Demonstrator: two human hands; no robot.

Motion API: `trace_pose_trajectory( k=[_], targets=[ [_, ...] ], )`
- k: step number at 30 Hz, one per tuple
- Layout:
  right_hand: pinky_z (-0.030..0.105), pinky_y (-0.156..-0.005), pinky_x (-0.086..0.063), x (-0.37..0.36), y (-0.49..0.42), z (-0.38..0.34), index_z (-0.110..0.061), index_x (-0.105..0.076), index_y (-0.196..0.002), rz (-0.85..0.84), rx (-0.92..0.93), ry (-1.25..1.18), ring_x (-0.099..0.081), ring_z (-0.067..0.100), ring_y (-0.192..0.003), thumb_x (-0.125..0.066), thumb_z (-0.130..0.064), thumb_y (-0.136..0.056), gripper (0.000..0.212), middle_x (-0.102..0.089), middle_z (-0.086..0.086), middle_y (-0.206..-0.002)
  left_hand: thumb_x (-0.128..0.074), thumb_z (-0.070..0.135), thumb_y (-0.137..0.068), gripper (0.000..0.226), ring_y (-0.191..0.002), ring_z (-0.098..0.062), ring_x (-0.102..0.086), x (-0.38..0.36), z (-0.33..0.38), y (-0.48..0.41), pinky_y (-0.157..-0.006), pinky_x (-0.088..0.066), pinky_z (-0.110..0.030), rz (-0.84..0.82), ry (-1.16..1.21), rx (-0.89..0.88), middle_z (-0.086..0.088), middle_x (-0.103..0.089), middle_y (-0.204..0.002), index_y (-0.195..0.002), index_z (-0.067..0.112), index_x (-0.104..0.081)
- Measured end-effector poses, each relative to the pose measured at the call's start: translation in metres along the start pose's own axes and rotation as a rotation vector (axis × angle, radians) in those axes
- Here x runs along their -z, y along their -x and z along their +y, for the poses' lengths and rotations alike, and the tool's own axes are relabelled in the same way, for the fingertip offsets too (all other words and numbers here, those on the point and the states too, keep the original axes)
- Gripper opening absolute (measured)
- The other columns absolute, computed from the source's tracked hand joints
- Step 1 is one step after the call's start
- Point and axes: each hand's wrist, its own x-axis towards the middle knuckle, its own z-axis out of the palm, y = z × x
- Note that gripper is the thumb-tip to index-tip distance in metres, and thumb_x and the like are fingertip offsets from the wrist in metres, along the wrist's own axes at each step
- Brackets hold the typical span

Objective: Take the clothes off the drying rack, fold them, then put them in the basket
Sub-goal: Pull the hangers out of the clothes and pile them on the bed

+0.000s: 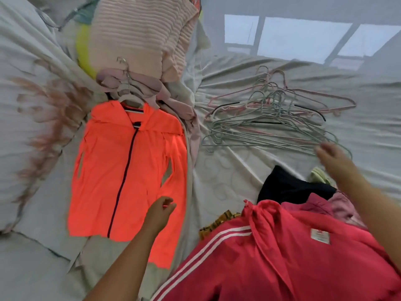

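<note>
Clothes are lying spread over a bed covered by a pale wrinkled sheet (238, 68). An orange zip jacket (128, 170) is lying flat, front up, on the left half of the bed. Its long axis is running from the far side towards the near edge, with the collar pointing away from the person and the hem pointing towards them. Its dark zip is running down the middle, its sleeves are lying along its sides, and a pale hanger (130, 98) is sitting in its neck. Beyond the collar a mauve garment (173, 98) is bunching up, and a pink ribbed sweater (138, 33) is lying towards the far left corner. A beige garment (99, 253) is showing from under the orange jacket's hem. The left hand (159, 211) is hovering over the lower right part of the orange jacket, fingers loosely curled and gripping nothing. The right hand (332, 157) is reaching to the near edge of a loose pile of wire hangers (277, 122) on the right half of the bed; it is blurred, so I cannot tell whether it is holding one. At the near edge a red jacket (282, 257) with white sleeve stripes is lying across the person's front, its drawstring end pointing away from them. A black garment (288, 187) is lying just beyond it.
</note>
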Motion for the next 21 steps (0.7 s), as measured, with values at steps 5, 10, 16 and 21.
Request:
trace_pose_trajectory(
  k=[5,10,16,21],
  targets=[
    [0.031,-0.085,-0.048,-0.105,0.059,0.012,-0.008,-0.06,-0.107,-0.16,-0.074,-0.08,-0.056,0.024,-0.098,-0.048,-0.012,-0.097,0.016,-0.06,0.012,-0.106,-0.063,0.007,-0.086,0.028,-0.105,-0.033,-0.057,0.047,-0.025,-0.061,-0.087,-0.039,-0.032,0.076,-0.038,0.019,-0.026,-0.061,-0.112,-0.108,-0.01,-0.059],
    [0.028,-0.079,-0.048,-0.192,0.097,0.004,-0.008,-0.057,-0.11,-0.262,-0.144,-0.198,-0.057,0.012,-0.093,-0.044,-0.01,-0.097,0.018,-0.062,0.004,-0.104,-0.06,0.02,-0.09,0.047,-0.117,-0.041,-0.048,0.088,-0.084,-0.118,-0.095,-0.036,-0.04,0.167,-0.149,0.221,-0.031,-0.048,-0.127,-0.123,-0.01,-0.046],
    [0.028,-0.076,-0.049,-0.255,0.1,-0.008,-0.019,-0.059,-0.098,-0.295,-0.173,-0.21,-0.061,0.017,-0.097,-0.044,-0.016,-0.097,0.015,-0.065,0.003,-0.102,-0.065,0.022,-0.086,0.055,-0.116,-0.045,-0.044,0.089,-0.129,-0.166,-0.096,-0.035,-0.044,0.188,-0.197,0.239,-0.032,-0.046,-0.125,-0.126,-0.009,-0.043],
    [0.03,-0.079,-0.051,-0.292,0.098,-0.034,-0.017,-0.059,-0.098,-0.342,-0.171,-0.193,-0.063,0.014,-0.092,-0.044,-0.018,-0.098,0.016,-0.067,0.002,-0.098,-0.06,-0.001,-0.083,0.005,-0.077,-0.027,-0.055,0.089,-0.133,-0.175,-0.07,-0.04,-0.033,0.107,0.126,0.122,-0.018,-0.061,-0.081,-0.084,0.003,-0.058]
  ],
)
